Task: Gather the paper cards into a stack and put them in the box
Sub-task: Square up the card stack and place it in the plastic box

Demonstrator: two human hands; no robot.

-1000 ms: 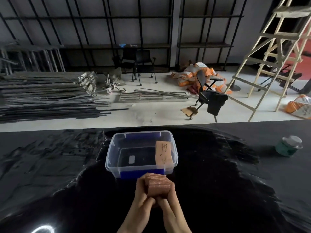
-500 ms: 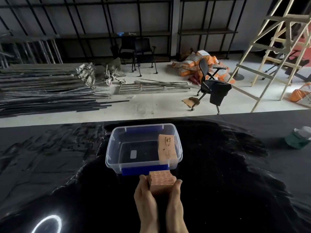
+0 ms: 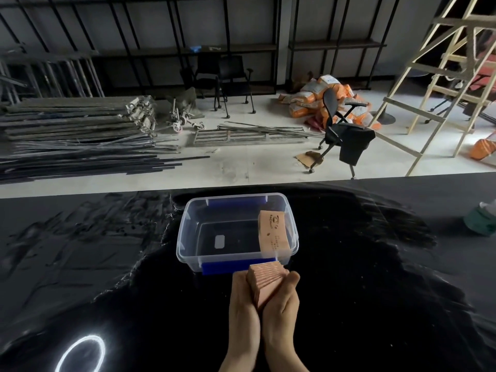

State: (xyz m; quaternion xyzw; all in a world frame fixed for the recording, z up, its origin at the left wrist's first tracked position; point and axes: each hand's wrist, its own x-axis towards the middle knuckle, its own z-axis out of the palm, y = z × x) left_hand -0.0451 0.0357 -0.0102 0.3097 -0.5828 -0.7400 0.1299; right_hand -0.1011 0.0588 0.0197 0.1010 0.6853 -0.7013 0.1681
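A stack of pinkish-orange paper cards stands on edge on the black table, pressed between my left hand and my right hand. Both hands are closed against its sides. Just beyond the stack sits a clear plastic box with blue latches, its lid off. Inside the box one more card leans against the right wall, printed face up. The stack's top edge nearly touches the box's near blue latch.
The black glossy table runs across the whole foreground, with a ring-light reflection at the lower left. A green-and-white container sits at the far right edge. Beyond the table lie metal bars, chairs, sacks and a wooden ladder.
The hands have shifted their hold from below the stack to flat against its two sides, squaring the cards. The stack has stayed just in front of the box.
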